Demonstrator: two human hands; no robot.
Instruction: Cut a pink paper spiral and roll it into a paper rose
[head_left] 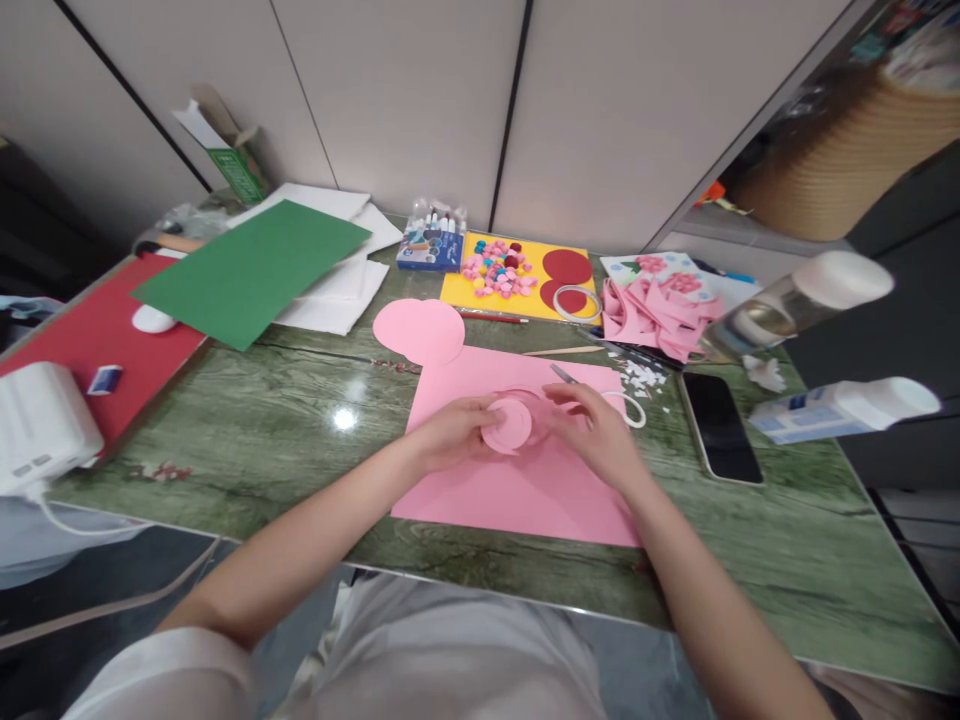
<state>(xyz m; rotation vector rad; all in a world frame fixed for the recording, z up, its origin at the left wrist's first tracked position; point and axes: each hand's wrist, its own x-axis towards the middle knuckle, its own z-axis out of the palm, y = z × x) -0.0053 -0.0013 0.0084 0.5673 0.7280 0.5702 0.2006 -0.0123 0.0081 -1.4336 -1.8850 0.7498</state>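
My left hand pinches a small pink paper circle between thumb and fingers. A thin curl of pink paper lies along the circle's right side. My right hand is at this curl, its slightly blurred fingertips closed on the strip. Beneath both hands lies a large pink sheet. Scissors with white handles lie partly hidden under my right hand, their tip pointing up and left. Large overlapping pink circles rest at the sheet's upper left corner.
A yellow sheet behind holds pom-poms, red circles and a tape roll. Pink scraps, a phone and a white bottle stand right. Green paper and a white charger are left.
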